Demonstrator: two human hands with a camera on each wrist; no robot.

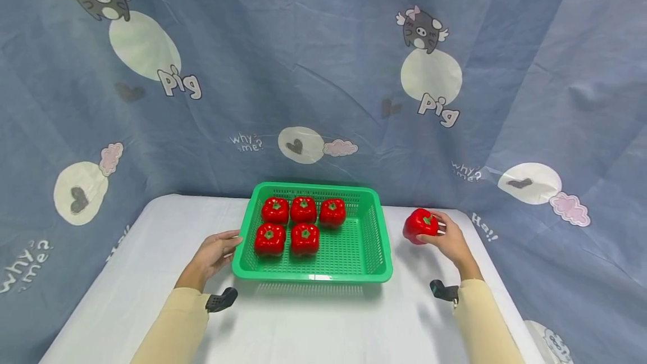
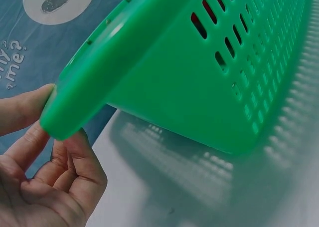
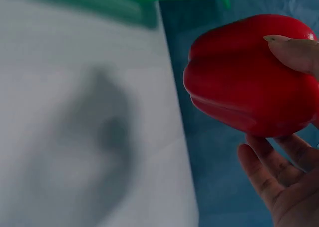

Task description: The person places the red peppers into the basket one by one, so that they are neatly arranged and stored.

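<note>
A green plastic basket (image 1: pixel 313 277) stands on the white table and holds several red bell peppers (image 1: pixel 303 210) in its left and back part. At its left rim is my left hand (image 1: pixel 214 254), which pinches the rim (image 2: pixel 62 119) between thumb and fingers in the left wrist view. To the right of the basket, my right hand (image 1: pixel 450 236) grips one more red bell pepper (image 1: pixel 419 226). That pepper is held up off the table, its green stem facing my palm side. In the right wrist view the thumb lies on the pepper (image 3: pixel 244 77), with fingertips beneath it.
The white table (image 1: pixel 323 324) ends just behind the basket. A blue cloth (image 1: pixel 323 72) with pig and cloud prints hangs behind and around the table. Dark bands (image 1: pixel 222 300) sit on both wrists.
</note>
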